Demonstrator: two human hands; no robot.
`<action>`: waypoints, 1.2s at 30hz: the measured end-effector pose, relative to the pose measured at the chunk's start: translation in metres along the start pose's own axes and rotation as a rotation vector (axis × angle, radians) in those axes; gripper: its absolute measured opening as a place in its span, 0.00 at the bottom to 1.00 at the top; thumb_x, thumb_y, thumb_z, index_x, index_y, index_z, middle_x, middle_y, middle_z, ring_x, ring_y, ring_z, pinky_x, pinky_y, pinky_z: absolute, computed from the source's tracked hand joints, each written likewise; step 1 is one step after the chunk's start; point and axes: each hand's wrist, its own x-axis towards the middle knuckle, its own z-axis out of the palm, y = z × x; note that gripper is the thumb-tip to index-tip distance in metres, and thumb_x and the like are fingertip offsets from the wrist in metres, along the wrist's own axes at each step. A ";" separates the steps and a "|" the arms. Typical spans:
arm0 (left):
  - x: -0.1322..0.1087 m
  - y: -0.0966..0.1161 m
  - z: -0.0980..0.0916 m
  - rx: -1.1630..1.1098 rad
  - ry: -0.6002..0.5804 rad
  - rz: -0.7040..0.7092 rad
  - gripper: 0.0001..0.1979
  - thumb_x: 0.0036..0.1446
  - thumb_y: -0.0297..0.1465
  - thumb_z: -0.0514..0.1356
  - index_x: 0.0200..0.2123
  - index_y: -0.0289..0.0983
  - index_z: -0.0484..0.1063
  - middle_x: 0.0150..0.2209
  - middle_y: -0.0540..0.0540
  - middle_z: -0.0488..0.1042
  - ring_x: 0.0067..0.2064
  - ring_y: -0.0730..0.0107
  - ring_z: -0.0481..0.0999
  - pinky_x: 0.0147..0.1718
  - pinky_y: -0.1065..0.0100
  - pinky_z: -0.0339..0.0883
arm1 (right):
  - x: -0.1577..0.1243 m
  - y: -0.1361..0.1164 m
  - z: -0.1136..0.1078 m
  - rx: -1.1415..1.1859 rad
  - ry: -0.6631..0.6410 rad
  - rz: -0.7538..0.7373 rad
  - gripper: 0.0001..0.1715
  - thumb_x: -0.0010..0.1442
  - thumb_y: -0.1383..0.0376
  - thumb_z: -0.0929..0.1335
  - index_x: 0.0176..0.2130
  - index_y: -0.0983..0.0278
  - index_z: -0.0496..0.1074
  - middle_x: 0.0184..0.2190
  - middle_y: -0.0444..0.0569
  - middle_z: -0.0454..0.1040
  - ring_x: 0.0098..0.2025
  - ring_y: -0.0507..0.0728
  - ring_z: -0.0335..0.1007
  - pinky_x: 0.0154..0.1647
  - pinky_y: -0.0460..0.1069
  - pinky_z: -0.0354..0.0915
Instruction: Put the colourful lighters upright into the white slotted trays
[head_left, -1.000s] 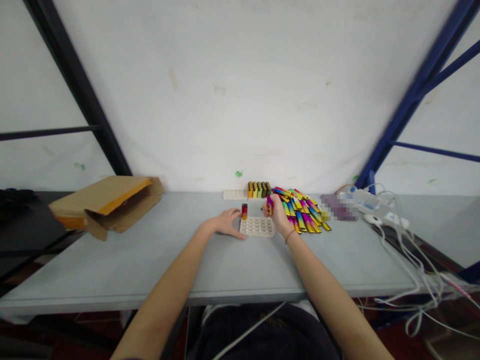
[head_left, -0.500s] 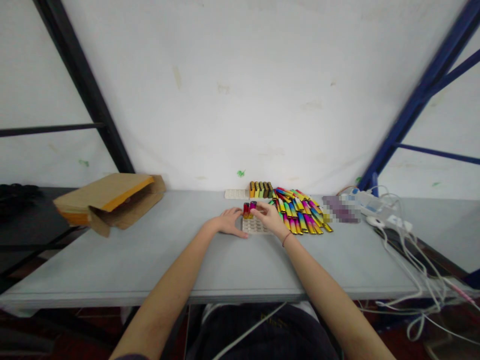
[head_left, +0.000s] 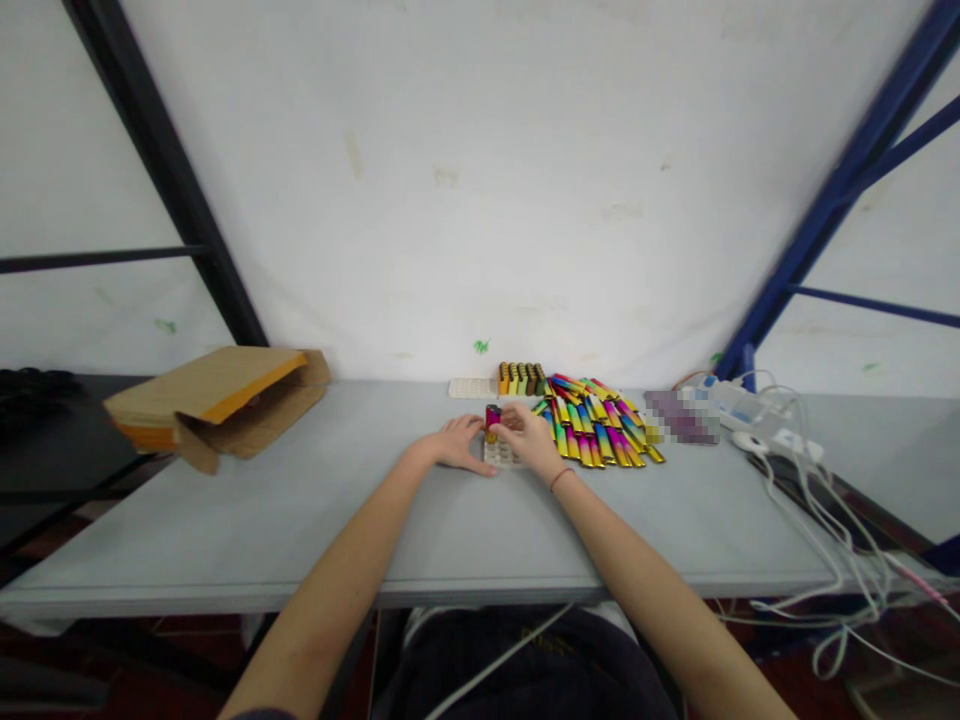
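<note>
A pale tray with rows of round holes (head_left: 504, 455) lies between my hands, partly covered by my right hand. At its far left corner stands a shiny magenta-and-gold tube (head_left: 493, 424), upright with a dark top. My right hand (head_left: 531, 438) is closed at this tube, its thumb and fingertips pressed to its right side. My left hand (head_left: 459, 443) rests at the tray's left edge, fingers and thumb spread apart, holding nothing. Just right of my right hand is a pile of shiny multicoloured tubes (head_left: 600, 430), lying in rough rows.
Behind the tray stands a block of upright yellow, green and dark tubes (head_left: 522, 378), beside another pale tray (head_left: 471, 387). A brown cardboard box (head_left: 225, 385) lies open at the left. White cables and a power strip (head_left: 739, 405) run along the right side.
My right hand has shifted slightly left over the tray. Of two upright tubes seen before, one is now hidden behind its fingers. My left hand has stayed put.
</note>
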 end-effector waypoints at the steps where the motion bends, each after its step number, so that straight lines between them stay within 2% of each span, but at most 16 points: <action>1: 0.000 0.001 -0.001 -0.001 -0.003 -0.002 0.55 0.36 0.62 0.59 0.62 0.37 0.50 0.64 0.36 0.48 0.63 0.46 0.50 0.60 0.56 0.46 | 0.000 -0.001 0.000 -0.014 0.004 -0.002 0.15 0.53 0.59 0.70 0.39 0.63 0.68 0.32 0.48 0.76 0.34 0.54 0.74 0.37 0.48 0.69; 9: 0.000 -0.001 0.000 -0.007 0.001 -0.002 0.55 0.37 0.62 0.60 0.63 0.37 0.49 0.65 0.36 0.49 0.63 0.45 0.50 0.59 0.55 0.47 | 0.000 -0.009 0.000 -0.118 0.009 -0.019 0.08 0.55 0.61 0.68 0.35 0.62 0.68 0.30 0.46 0.74 0.33 0.54 0.73 0.36 0.48 0.67; 15: 0.003 -0.002 0.002 0.026 -0.008 -0.016 0.57 0.39 0.61 0.60 0.64 0.35 0.46 0.65 0.35 0.48 0.64 0.45 0.48 0.60 0.55 0.45 | -0.001 -0.011 0.003 -0.104 0.030 -0.036 0.03 0.57 0.65 0.66 0.33 0.63 0.68 0.29 0.47 0.74 0.32 0.54 0.73 0.37 0.48 0.67; 17: 0.004 -0.003 0.003 0.030 -0.018 -0.018 0.55 0.39 0.60 0.61 0.64 0.37 0.49 0.65 0.37 0.51 0.64 0.45 0.50 0.60 0.56 0.45 | -0.002 -0.009 0.005 -0.108 0.020 -0.036 0.02 0.56 0.65 0.66 0.33 0.63 0.68 0.29 0.47 0.75 0.32 0.54 0.73 0.37 0.48 0.68; 21: 0.006 -0.005 0.004 0.049 0.003 0.075 0.43 0.43 0.58 0.61 0.58 0.40 0.60 0.62 0.43 0.57 0.63 0.51 0.53 0.60 0.61 0.43 | -0.004 -0.005 0.007 -0.137 -0.032 -0.033 0.03 0.56 0.65 0.66 0.34 0.63 0.69 0.29 0.46 0.75 0.32 0.53 0.73 0.36 0.47 0.67; 24: 0.007 -0.005 0.004 0.051 0.020 0.079 0.44 0.42 0.57 0.62 0.58 0.39 0.61 0.61 0.43 0.58 0.62 0.51 0.53 0.60 0.62 0.44 | -0.005 -0.006 0.007 -0.183 -0.076 -0.039 0.04 0.57 0.65 0.65 0.33 0.63 0.70 0.29 0.46 0.76 0.32 0.53 0.73 0.36 0.47 0.67; 30: 0.007 -0.006 0.004 0.008 0.052 0.155 0.36 0.43 0.54 0.63 0.54 0.46 0.65 0.58 0.49 0.63 0.60 0.53 0.58 0.59 0.63 0.47 | -0.008 -0.014 0.006 -0.362 -0.155 -0.125 0.09 0.58 0.66 0.65 0.38 0.62 0.74 0.31 0.48 0.77 0.32 0.54 0.72 0.35 0.46 0.64; 36: 0.009 -0.005 0.003 -0.031 0.051 0.120 0.36 0.39 0.56 0.64 0.51 0.47 0.69 0.56 0.51 0.67 0.58 0.52 0.61 0.58 0.63 0.51 | -0.004 -0.018 0.011 -0.514 -0.260 -0.181 0.12 0.57 0.64 0.67 0.42 0.61 0.75 0.34 0.51 0.77 0.36 0.56 0.71 0.37 0.47 0.62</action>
